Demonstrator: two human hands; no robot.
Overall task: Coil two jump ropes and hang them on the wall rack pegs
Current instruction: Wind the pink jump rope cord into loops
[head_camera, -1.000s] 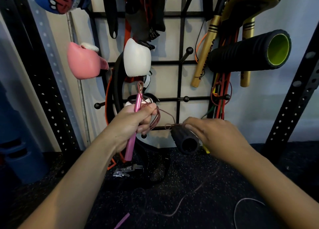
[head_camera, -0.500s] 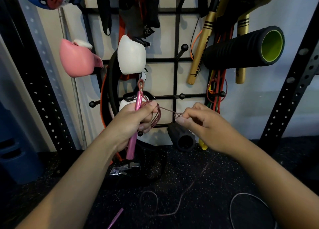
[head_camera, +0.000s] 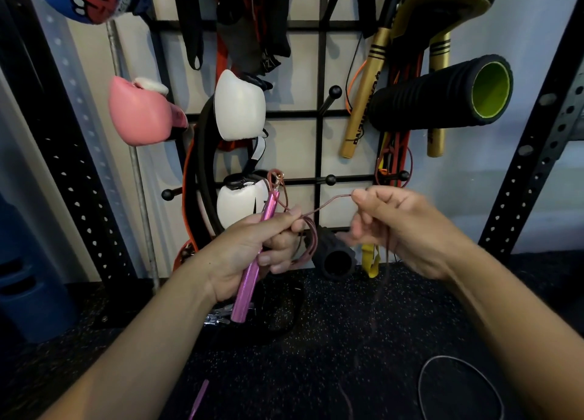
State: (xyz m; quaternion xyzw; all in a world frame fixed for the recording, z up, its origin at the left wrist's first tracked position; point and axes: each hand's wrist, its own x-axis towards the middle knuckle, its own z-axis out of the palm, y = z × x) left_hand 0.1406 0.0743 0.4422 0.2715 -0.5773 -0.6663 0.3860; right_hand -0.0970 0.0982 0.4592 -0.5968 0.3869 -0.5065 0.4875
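Observation:
My left hand (head_camera: 252,249) grips a pink jump-rope handle (head_camera: 252,271) together with a few coils of its thin reddish cord (head_camera: 311,239). My right hand (head_camera: 407,226) pinches the same cord (head_camera: 328,204) to the right, and the slack drops past the palm to the floor. The rope's second pink handle (head_camera: 199,399) lies on the floor at the bottom. A grey cord loop (head_camera: 425,375), likely the other rope, lies on the floor at lower right. The black wall rack (head_camera: 320,113) with ball-tipped pegs (head_camera: 330,179) is straight ahead.
Pink (head_camera: 142,113) and white boxing gloves (head_camera: 238,106), straps, gold sticks (head_camera: 363,94) and a black foam roller (head_camera: 442,94) hang on the rack. A smaller black roller (head_camera: 335,255) and a black bag sit on the speckled floor. Perforated black uprights (head_camera: 534,154) flank both sides.
My right hand lifted from near the small floor roller and moved right, drawing the cord out from my left hand. The floor slack shifted. My left hand kept hold of the handle and coils.

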